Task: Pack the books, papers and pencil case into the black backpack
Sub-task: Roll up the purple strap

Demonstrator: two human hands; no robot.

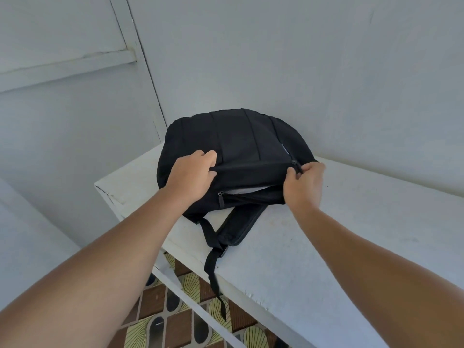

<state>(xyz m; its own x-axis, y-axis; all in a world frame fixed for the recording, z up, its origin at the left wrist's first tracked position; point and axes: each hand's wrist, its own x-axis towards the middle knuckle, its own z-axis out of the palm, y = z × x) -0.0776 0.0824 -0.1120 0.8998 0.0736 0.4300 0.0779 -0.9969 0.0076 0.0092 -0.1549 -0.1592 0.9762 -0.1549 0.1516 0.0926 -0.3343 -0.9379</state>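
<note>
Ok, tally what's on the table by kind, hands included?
Black backpack: 1
Zipper pulls showing: 2, one pinched by the right hand, one at the lower opening
Hands: 2, left hand grips the bag
Loose books, papers, pencil case: 0
Total: 5

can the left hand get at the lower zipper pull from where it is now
Probably yes. The left hand grips the backpack just above the lower zipper pull, which hangs exposed with nothing covering it; the hand would have to let go first.

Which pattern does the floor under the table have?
Brown squares and yellow-green fan shapes on the floor, in the head view.
</note>
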